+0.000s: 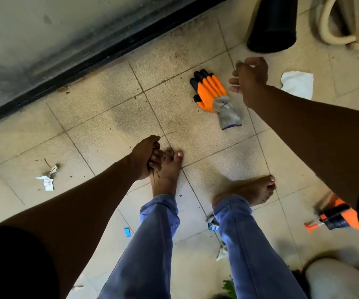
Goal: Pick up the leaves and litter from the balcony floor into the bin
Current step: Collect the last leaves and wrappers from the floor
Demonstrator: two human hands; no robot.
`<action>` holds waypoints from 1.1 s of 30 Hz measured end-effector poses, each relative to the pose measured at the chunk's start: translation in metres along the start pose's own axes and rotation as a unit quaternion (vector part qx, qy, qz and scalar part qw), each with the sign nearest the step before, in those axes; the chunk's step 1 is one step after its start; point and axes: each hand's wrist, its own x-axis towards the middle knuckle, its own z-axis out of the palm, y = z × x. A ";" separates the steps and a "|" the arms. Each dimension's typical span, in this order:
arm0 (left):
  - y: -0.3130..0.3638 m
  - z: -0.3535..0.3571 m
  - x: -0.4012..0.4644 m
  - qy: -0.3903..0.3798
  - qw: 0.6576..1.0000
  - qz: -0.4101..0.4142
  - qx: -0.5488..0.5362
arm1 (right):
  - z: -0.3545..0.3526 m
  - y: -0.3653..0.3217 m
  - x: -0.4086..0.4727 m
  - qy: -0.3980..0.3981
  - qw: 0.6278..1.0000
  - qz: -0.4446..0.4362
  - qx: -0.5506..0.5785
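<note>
Litter lies scattered across the tiled balcony floor point(101, 117): a crumpled paper scrap point(48, 177) at left, a white tissue point(297, 84) at right, a blue wrapper point(127, 231) near the legs. The left hand point(145, 157) has its grip closed around a clump of dark leaves point(153, 169), directly above the left foot point(166, 171). The right hand point(249, 79), fingers curled, hangs beside an orange work glove point(212, 91); whether it pinches anything cannot be told. The black bin point(272, 24) stands at the upper right, well apart from both hands.
</note>
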 end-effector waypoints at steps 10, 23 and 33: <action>-0.018 0.025 -0.055 -0.056 0.989 -0.050 0.127 | -0.065 0.169 -0.139 -0.070 0.955 0.115 -0.266; -0.065 0.021 -0.047 -0.034 0.983 -0.041 0.178 | -0.101 0.319 -0.248 -0.118 0.896 0.266 -0.336; -0.172 0.004 0.014 -0.049 0.944 -0.131 0.300 | -0.005 0.528 -0.304 0.020 0.907 0.414 -0.076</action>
